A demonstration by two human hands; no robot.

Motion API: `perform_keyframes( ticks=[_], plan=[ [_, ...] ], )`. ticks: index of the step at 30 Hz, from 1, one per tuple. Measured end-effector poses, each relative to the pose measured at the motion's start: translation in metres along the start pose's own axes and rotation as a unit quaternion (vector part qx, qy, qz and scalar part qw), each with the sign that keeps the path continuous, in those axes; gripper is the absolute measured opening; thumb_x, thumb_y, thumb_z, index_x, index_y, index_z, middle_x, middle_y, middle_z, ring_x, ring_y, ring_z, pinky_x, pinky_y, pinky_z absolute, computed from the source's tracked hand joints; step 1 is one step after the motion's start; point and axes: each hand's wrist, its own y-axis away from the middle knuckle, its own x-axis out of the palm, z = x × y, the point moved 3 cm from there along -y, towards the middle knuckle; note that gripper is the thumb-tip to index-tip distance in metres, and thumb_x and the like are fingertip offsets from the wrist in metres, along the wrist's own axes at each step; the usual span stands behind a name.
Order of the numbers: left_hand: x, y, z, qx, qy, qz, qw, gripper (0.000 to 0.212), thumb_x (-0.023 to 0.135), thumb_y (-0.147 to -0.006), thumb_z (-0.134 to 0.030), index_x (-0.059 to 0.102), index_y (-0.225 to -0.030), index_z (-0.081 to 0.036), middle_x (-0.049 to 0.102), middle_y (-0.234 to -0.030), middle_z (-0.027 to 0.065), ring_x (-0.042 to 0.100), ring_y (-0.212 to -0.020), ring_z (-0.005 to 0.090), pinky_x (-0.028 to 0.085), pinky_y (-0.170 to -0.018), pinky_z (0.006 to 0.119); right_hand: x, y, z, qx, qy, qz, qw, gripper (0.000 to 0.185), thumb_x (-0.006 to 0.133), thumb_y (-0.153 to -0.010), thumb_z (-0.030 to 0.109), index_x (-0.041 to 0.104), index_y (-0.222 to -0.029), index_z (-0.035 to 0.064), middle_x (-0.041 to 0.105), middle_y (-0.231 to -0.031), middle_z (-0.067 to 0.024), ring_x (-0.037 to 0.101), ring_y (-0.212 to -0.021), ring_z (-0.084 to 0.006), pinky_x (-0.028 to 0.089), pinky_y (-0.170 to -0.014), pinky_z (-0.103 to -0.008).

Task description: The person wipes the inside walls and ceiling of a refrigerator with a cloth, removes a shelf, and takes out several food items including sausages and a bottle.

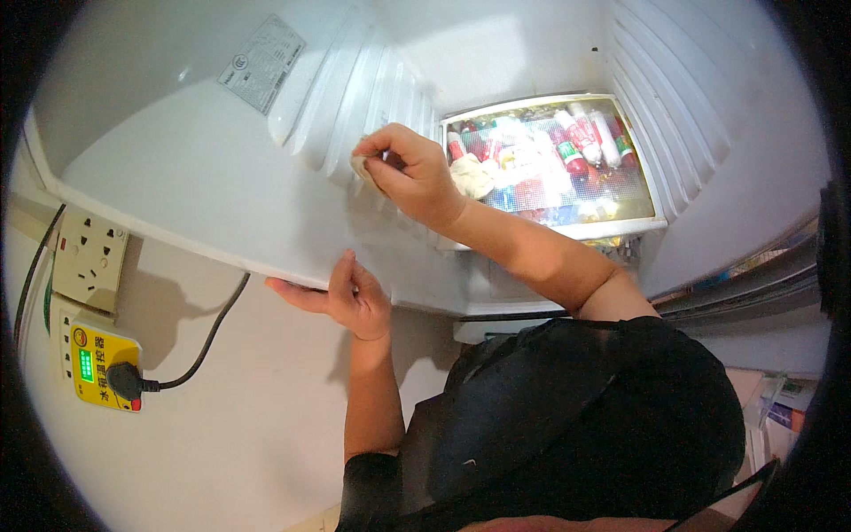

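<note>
My right hand point(413, 176) pinches a pale cloth point(361, 166) against the ribbed left inner wall point(332, 133) of a white refrigerator. Most of the cloth is hidden under the fingers. Lower down, my left hand point(359, 300) holds the front edge of that wall point(219, 263), with the thumb on the inner side and the other fingers along the outside. To the right of my right hand lies a glass shelf point(655, 225) with a white frame. A crumpled cream cloth point(472, 176) rests on it, and several red and white packaged foods point(578, 133) show through the glass.
A printed label point(262, 64) is stuck high on the inner wall. Outside, a yellow plug-in temperature controller point(93, 339) with a lit display carries a black plug and power cord point(219, 332). Above it is a wall socket point(91, 259). Dark door-side edging point(744, 289) runs at the right.
</note>
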Motion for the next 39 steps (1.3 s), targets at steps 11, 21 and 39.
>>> perform_keyframes(
  ticks=[11,21,39],
  plan=[
    [0.002,0.000,-0.005,0.002,0.036,-0.013,0.999,0.032,0.047,-0.082,0.008,0.055,-0.105,-0.013,-0.005,-0.147,0.0253,0.007,-0.136,0.0437,0.023,-0.105,0.050,0.022,0.020,0.008,-0.158,0.145,-0.004,0.977,0.016,0.059,-0.074,-0.006,0.059,-0.087,0.0027,0.055,-0.081,-0.0098,0.054,-0.069,-0.0212,0.044,-0.060,-0.0285],
    [0.003,0.003,-0.001,-0.014,0.036,-0.006,0.999,0.023,0.049,-0.085,0.001,0.057,-0.105,-0.007,-0.006,-0.147,0.0257,0.005,-0.136,0.0425,0.023,-0.105,0.050,0.024,-0.003,0.029,-0.199,0.126,0.009,0.972,0.012,0.061,-0.073,-0.001,0.059,-0.084,0.0044,0.054,-0.078,-0.0107,0.054,-0.069,-0.0252,0.046,-0.060,-0.0325],
    [0.005,-0.001,0.000,0.055,0.046,-0.008,0.997,0.023,0.048,-0.086,-0.001,0.057,-0.107,-0.002,-0.013,-0.146,0.0253,-0.002,-0.137,0.0435,0.021,-0.104,0.055,-0.073,0.108,-0.131,0.292,0.110,-0.148,0.938,0.016,0.057,-0.082,0.006,0.055,-0.097,-0.0003,0.059,-0.081,-0.0069,0.057,-0.074,-0.0146,0.047,-0.067,-0.0282]
  ],
)
